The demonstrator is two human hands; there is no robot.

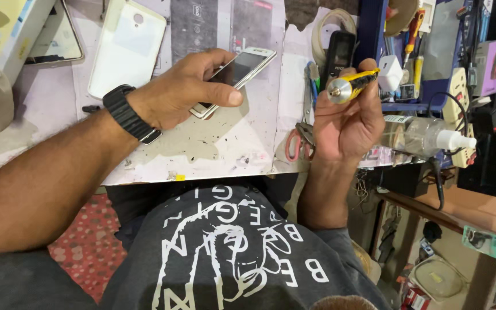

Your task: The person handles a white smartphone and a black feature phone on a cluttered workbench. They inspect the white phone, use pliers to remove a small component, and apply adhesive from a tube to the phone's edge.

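My left hand, with a black watch on the wrist, grips a white-framed smartphone with a dark screen, holding it just above the stained worktable. My right hand is raised over the table's right side and holds a yellow-and-black screwdriver; its metal end points toward the camera. The two hands are apart, with the phone to the left of the screwdriver.
A white phone back cover and another device lie at the back left. Red-handled scissors, a black handset, a clear spray bottle, a white charger and a tool rack crowd the right.
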